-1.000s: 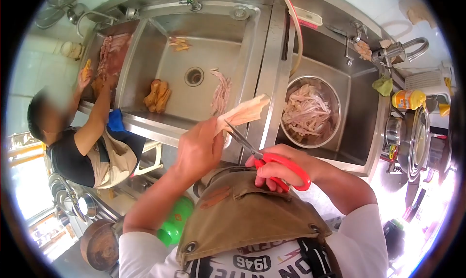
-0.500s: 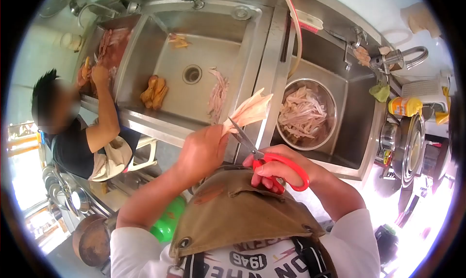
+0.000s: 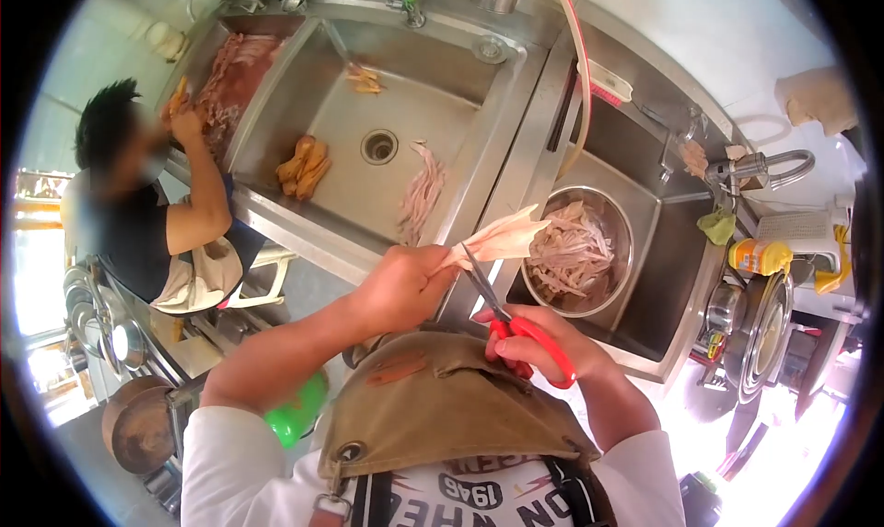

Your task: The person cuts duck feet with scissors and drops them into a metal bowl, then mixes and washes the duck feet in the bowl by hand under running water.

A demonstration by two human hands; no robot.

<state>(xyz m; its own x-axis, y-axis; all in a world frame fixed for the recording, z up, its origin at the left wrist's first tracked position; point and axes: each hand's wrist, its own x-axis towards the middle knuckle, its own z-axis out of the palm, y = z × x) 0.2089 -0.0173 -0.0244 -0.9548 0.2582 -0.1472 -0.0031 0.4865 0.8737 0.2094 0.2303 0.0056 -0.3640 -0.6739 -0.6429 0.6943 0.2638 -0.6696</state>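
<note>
My left hand is closed around the narrow end of a pale, fan-shaped piece of meat that looks like a webbed duck foot. Its wide end points right, towards a steel bowl full of long pale pink meat strips. Red-handled scissors are gripped in my right hand. Their blades reach up to the held piece near my left fingers, and the tips lie against it. Whether they are cutting through it I cannot tell.
In the wide middle sink lie pale strips, an orange-yellow bunch and smaller yellow pieces. A person sits at the left sink, handling something yellow over pink meat. Faucets and a hose stand behind.
My view has shifted, so the sinks sit differently in the frame. Both hands still hold the piece and the scissors; the piece now points more to the right, and the scissors appear more closed.
</note>
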